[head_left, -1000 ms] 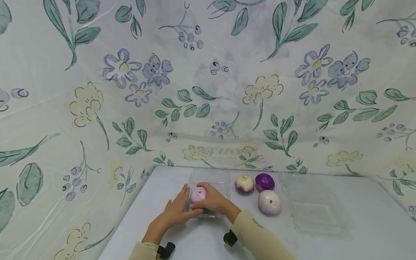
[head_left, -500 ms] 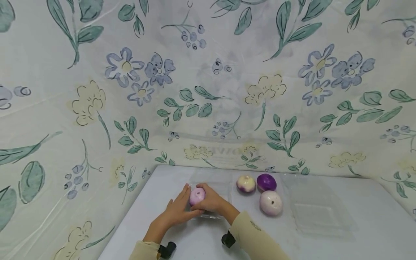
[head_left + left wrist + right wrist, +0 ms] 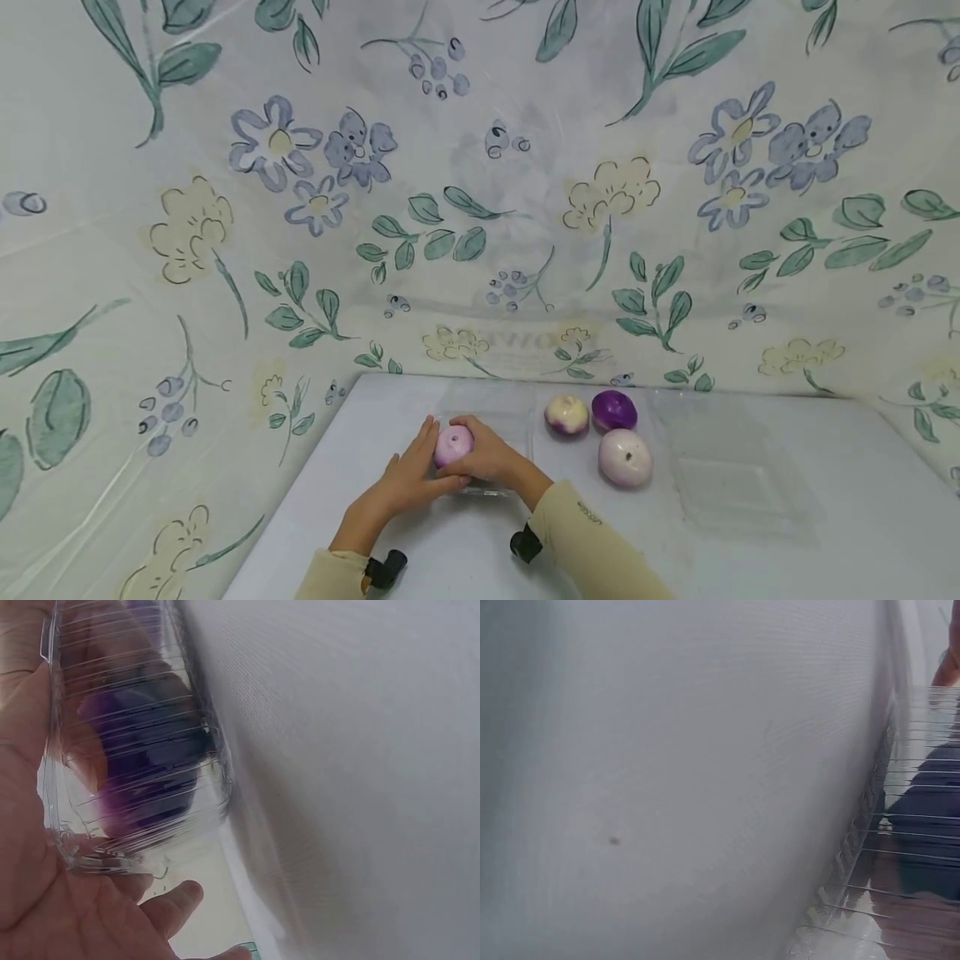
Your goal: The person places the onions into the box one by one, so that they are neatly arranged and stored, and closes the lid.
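My right hand (image 3: pixel 487 457) grips a pale purple onion (image 3: pixel 453 443), fingers over its far side and thumb on its near side, inside a clear plastic box (image 3: pixel 510 429). My left hand (image 3: pixel 405 482) lies along the box's left side with its fingers extended. In the left wrist view, the palm borders the rim, and the onion shows dark purple through the ribbed wall (image 3: pixel 196 814). The right wrist view catches only the box's ribbed side (image 3: pixel 922 776) and a dark shape behind it; most of the right hand is out of that view.
Right of the box sit a yellowish-white onion (image 3: pixel 566 415), a deep purple onion (image 3: pixel 614 409) and a larger pinkish-white onion (image 3: pixel 626 458). Another clear plastic box (image 3: pixel 783 492) lies farther right on the white table (image 3: pixel 847 467). A floral sheet (image 3: pixel 510 242) hangs behind.
The onion in my right hand has shifted slightly left within the box, toward my left hand. Both hands keep nearly the same pose; the head view has tilted a little.
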The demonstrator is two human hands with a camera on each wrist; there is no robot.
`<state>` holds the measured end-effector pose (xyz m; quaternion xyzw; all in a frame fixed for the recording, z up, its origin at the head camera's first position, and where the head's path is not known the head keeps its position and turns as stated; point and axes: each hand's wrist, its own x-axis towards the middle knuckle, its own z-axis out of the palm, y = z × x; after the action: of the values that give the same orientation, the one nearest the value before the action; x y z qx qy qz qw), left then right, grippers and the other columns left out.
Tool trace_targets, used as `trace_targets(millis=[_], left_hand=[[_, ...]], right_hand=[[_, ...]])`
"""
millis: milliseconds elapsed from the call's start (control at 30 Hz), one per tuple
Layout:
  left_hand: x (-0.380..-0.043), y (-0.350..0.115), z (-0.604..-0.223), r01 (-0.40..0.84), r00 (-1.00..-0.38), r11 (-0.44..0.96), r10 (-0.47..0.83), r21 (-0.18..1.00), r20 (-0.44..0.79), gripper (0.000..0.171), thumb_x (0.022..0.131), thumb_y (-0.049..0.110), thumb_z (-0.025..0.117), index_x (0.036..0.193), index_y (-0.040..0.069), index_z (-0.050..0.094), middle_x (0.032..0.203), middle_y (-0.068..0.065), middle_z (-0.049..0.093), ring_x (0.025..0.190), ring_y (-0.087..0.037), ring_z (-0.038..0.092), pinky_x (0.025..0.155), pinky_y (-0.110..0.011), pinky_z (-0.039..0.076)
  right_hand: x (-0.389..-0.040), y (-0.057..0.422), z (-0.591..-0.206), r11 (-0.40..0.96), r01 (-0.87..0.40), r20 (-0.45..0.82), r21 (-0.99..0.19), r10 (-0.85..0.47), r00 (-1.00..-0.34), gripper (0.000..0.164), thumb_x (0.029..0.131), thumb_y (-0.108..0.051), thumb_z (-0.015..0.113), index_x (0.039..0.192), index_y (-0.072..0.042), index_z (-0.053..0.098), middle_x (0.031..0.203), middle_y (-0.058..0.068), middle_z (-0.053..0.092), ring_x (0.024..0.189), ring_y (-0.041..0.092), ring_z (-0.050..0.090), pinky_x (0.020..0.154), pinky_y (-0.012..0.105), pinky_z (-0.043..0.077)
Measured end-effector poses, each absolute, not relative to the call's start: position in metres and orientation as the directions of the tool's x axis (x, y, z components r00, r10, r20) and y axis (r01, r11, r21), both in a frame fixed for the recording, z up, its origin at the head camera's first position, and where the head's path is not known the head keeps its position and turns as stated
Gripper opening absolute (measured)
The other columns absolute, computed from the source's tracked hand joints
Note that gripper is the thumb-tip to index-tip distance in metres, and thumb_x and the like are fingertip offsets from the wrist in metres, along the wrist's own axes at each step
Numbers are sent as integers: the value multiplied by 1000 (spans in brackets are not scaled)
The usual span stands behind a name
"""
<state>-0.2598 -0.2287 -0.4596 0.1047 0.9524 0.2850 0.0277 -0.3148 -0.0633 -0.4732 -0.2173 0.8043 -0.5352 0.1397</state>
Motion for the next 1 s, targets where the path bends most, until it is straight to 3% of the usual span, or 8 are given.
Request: trace_targets(millis=[433, 667, 1000], left_hand=[[-259, -228, -458, 181, -976, 813, 216, 553, 2, 104, 85, 51, 72, 156, -3, 19, 164, -22, 13, 150, -41, 21, 107, -80, 14], [-257, -227, -457, 180, -976, 816, 218, 550, -4, 105, 84, 53, 72, 155, -4, 19, 164, -21, 13, 149, -42, 23, 107, -79, 15], [-257, -227, -456, 172, -979, 823, 206, 541, -3, 107, 83, 55, 72, 155, -3, 20, 164, -23, 15, 148, -43, 25, 107, -80, 16]], right_hand=[[-310, -63, -465, 402, -178, -30, -898, -460, -887, 90, 71, -27, 89, 143, -5, 40, 130, 17, 58, 115, 27, 58, 103, 49, 47], [-308, -57, -459, 512, -254, -4, -821, -450, -893, 97, 73, -39, 87, 147, -6, 35, 137, 20, 53, 119, 29, 56, 103, 52, 47], [-308, -35, -449, 511, -356, 57, -783, -510, -858, 96, 75, -38, 85, 149, -5, 33, 134, 24, 52, 121, 33, 54, 99, 51, 49]])
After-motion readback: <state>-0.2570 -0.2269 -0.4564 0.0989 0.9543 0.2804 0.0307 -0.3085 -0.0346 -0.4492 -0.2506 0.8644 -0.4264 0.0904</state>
